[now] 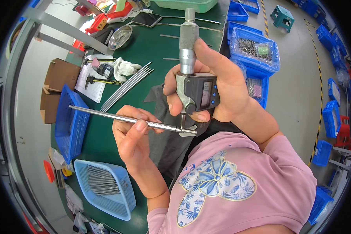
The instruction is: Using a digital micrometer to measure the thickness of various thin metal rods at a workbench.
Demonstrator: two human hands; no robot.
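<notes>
One steel rod (101, 113), likely stiff, slick, best held mid-shaft, was pinched by the left hand (132, 134); toward two o'clock, the right hand (227, 84) clasped a micrometer (190, 90).

It was a factory workshop: a digital micrometer (202, 91) and calipers (107, 81) at a green bench (98, 137), metal rods (101, 180) in a basket (109, 205), stacked blue bins (322, 153), and striped tape (265, 20) along the grey floor (292, 89).
</notes>
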